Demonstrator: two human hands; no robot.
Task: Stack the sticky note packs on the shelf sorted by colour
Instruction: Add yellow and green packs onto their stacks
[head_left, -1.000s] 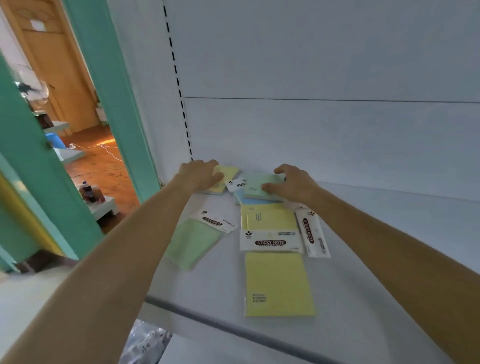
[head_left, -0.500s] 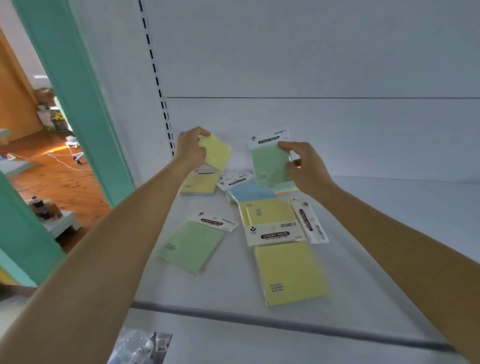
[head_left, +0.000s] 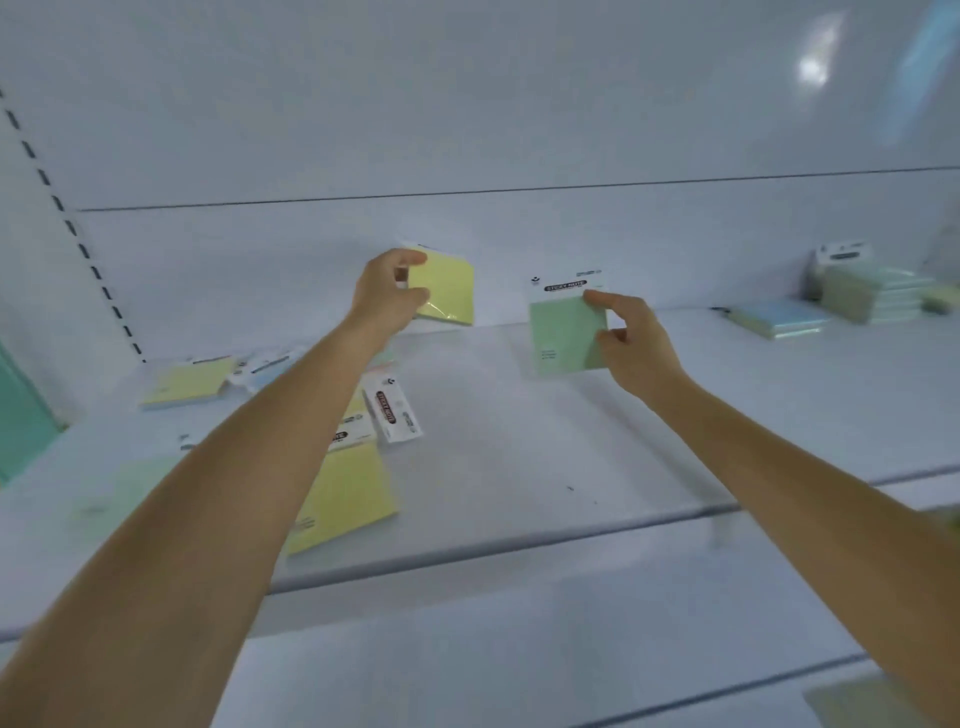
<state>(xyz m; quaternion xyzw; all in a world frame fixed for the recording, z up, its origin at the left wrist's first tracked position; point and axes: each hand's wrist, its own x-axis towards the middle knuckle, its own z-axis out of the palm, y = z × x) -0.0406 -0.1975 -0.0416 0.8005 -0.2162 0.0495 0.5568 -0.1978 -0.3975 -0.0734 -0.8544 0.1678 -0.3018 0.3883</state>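
Note:
My left hand (head_left: 388, 292) holds a yellow sticky note pack (head_left: 448, 291) in the air above the white shelf (head_left: 519, 447). My right hand (head_left: 631, 343) pinches a green sticky note pack (head_left: 563, 332) by its right edge, also lifted. Loose packs lie at the shelf's left: a yellow pack (head_left: 189, 382) at the back, a large yellow pack (head_left: 348, 496) partly under my left forearm, a pale green pack (head_left: 122, 493) and a white-labelled pack (head_left: 392, 410). At the far right stand a blue stack (head_left: 779, 318) and a taller greenish stack (head_left: 867, 293).
The shelf's back panel (head_left: 467, 249) is plain white, with a slotted upright (head_left: 78, 244) at the left. A teal frame (head_left: 21, 415) shows at the left edge. A lower shelf (head_left: 519, 675) lies below the front rail.
Both hands lifted one pack each from the pile and carried them up and rightward. The view swung right, bringing the stacks at the far right into sight.

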